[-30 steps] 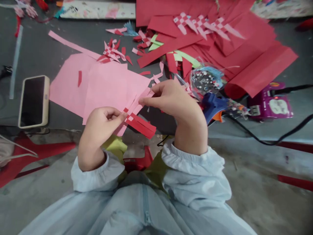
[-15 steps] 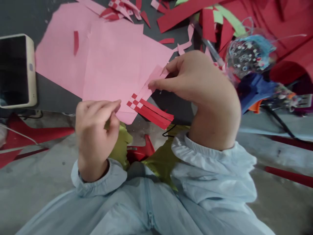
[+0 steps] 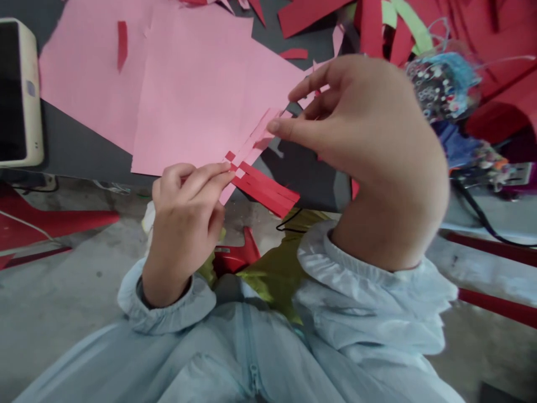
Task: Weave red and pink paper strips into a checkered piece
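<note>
Near the table's front edge lies a small woven piece of red and pink paper strips, checkered at one corner. Its red strips point toward the lower right, and its pink strips run to the upper right. My left hand presses its fingertips on the checkered corner, covering part of it; whether the thumb touches the underside is hidden. Above the far ends of the pink strips is my right hand, its thumb and forefinger apart. The thumb tip is close to or touching a pink strip.
Large pink sheets lie behind the weave, with a red scrap on top. A phone rests at left. Red paper, a bag of beads and a black cable are at right.
My left hand has moved right, onto the checkered corner. My right thumb and forefinger have parted from the pink strips, and the hand has shifted up and right. The view has shifted slightly.
</note>
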`<state>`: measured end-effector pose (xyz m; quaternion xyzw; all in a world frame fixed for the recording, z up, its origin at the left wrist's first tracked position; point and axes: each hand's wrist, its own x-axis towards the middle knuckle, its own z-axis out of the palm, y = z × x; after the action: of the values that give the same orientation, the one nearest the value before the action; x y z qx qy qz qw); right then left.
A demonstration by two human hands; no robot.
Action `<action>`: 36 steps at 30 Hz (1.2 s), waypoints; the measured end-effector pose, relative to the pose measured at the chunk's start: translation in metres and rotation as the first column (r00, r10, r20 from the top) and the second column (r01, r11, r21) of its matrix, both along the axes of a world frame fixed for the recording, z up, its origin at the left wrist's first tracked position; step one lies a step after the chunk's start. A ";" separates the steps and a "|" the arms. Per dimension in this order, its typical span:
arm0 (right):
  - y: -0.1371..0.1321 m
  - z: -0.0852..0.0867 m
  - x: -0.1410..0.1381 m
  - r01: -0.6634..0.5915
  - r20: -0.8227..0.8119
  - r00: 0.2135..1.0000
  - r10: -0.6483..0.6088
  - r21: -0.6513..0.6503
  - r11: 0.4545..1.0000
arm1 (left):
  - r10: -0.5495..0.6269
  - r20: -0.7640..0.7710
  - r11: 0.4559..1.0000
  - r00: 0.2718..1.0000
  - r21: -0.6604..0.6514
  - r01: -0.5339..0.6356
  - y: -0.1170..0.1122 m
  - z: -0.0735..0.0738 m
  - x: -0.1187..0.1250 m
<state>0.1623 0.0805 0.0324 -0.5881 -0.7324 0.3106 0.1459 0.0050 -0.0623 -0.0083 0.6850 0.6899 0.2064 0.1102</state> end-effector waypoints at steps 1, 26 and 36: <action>-0.003 0.004 0.002 -0.014 0.015 1.000 0.013 0.021 1.000 | 0.014 0.014 1.000 1.000 0.009 -0.015 0.001 -0.001 0.001; -0.045 -0.052 0.049 -0.511 0.080 0.812 0.578 0.575 0.639 | 0.035 -0.210 0.999 0.977 0.012 -0.034 0.008 -0.007 0.020; -0.034 -0.043 0.058 -0.551 -0.040 0.778 0.627 0.435 0.712 | 0.067 -0.211 0.997 0.975 -0.011 -0.071 0.012 -0.005 0.023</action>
<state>0.2201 0.0461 -0.0110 -0.2488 -0.9122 0.2376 0.2226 0.0276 -0.0504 -0.0136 0.6776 0.7230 0.1300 0.0357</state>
